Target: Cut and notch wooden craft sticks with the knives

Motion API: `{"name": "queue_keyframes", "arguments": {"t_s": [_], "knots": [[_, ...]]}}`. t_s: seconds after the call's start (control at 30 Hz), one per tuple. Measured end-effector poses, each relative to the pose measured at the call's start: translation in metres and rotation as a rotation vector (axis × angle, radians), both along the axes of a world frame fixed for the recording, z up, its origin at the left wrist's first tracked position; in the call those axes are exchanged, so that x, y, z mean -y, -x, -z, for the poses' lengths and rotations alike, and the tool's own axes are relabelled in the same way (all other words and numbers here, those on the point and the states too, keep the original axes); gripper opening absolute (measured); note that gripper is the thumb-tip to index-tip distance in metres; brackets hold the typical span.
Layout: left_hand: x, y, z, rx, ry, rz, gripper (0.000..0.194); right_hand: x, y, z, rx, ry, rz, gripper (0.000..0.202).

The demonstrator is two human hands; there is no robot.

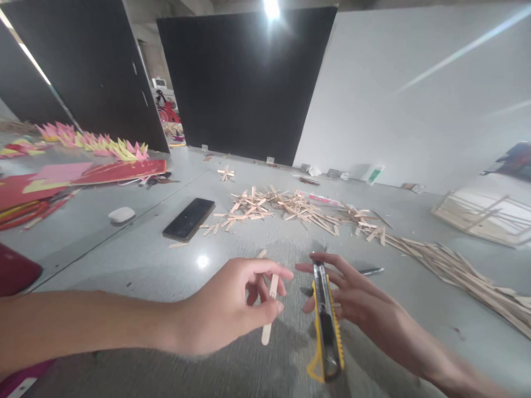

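My left hand (238, 304) is closed with curled fingers around a flat wooden craft stick (267, 329), which points down toward me. The rounded tip of a second craft stick (262, 253) shows beyond the hand; the rest of it is hidden. To the right, my right hand (352, 287) holds a yellow and black utility knife (326, 326) loosely between thumb and fingers. Its blade end points away from me, its handle end toward me. The two hands are apart, above the grey table (232, 370).
A loose pile of craft sticks (286, 207) lies ahead, with a phone (189, 219) and a white case (121, 215) to its left. Long thin wood strips (460, 271) and a pen (372, 271) are on the right. Pink and yellow paper pieces (95, 142) stand far left.
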State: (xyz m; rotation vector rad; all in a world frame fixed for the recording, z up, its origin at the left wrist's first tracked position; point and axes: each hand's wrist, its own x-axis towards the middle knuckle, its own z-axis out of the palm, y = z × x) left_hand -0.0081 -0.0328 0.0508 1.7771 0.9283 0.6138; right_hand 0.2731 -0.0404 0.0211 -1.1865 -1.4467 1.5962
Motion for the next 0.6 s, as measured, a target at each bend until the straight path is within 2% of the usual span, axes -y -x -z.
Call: {"name": "queue_keyframes", "arguments": {"t_s": [0.03, 0.1, 0.17, 0.23, 0.33, 0.43, 0.53, 0.6], "knots": [[-0.004, -0.001, 0.006, -0.048, 0.023, 0.010, 0.032, -0.002, -0.001, -0.002, -0.012, 0.012, -0.001, 0.050], [-0.009, -0.004, 0.020, -0.151, 0.029, 0.047, 0.040, -0.005, -0.004, -0.004, 0.013, -0.027, -0.059, 0.069], [-0.012, -0.007, 0.033, -0.198, -0.032, 0.091, 0.040, -0.006, -0.009, -0.004, 0.115, -0.061, -0.173, 0.093], [-0.013, -0.009, 0.041, -0.204, -0.082, 0.120, 0.043, -0.006, -0.015, -0.006, 0.255, -0.055, -0.261, 0.100], [-0.017, -0.009, 0.045, -0.179, -0.211, 0.134, 0.054, -0.003, -0.022, -0.015, 0.432, -0.013, -0.292, 0.084], [-0.028, -0.005, 0.042, -0.200, -0.317, 0.207, 0.054, 0.000, -0.024, -0.028, 0.480, -0.032, -0.174, 0.060], [-0.042, -0.001, 0.040, -0.301, -0.348, 0.335, 0.070, 0.000, -0.028, -0.038, 0.457, -0.012, -0.069, 0.056], [-0.050, 0.000, 0.042, -0.352, -0.373, 0.386, 0.079, -0.003, -0.032, -0.044, 0.474, -0.032, -0.124, 0.055]]}}
